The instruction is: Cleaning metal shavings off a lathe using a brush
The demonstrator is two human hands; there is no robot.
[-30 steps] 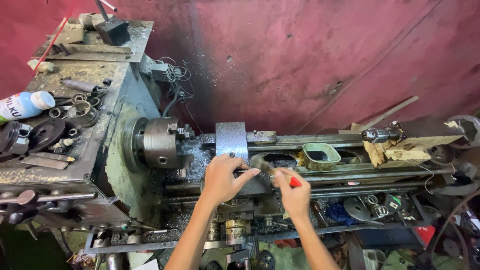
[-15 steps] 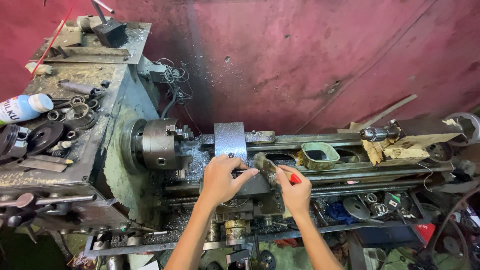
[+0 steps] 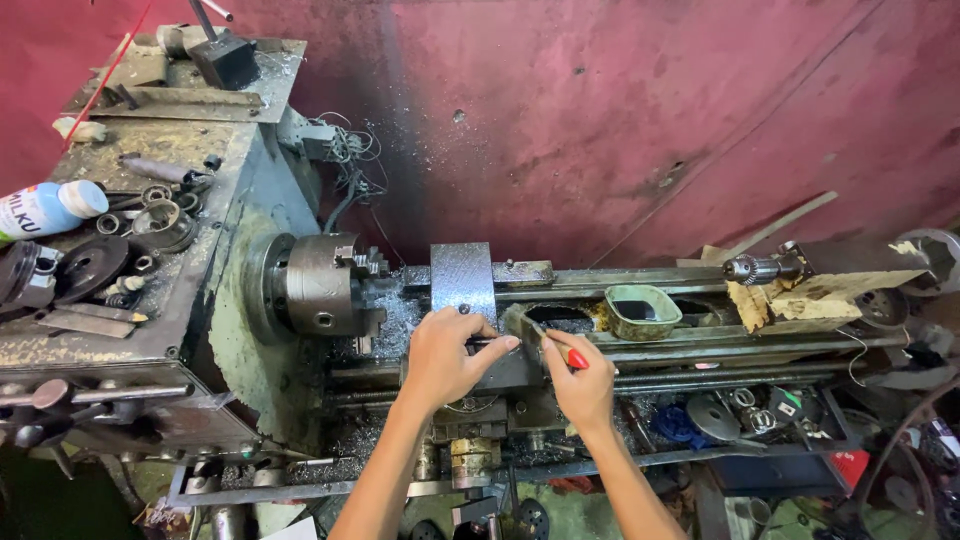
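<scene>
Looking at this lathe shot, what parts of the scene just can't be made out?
Head view only:
- Tool tip: the red-handled tool in the right hand is too small to show its working end.
- Tool post: covered by the left hand.
- Chuck jaws: too small to show whether they grip anything.
- Lower shelf clutter: dim, indistinct.

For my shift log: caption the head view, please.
Left hand steadies the lathe carriage; right hand holds a red-handled tool.

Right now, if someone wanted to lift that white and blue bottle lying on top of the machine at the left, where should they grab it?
Probably around the middle of its body. The bottle lies on its side on the lathe's top, cap toward the metal rings, so a hand coming from above, fingers across its round body, looks easiest.
</scene>
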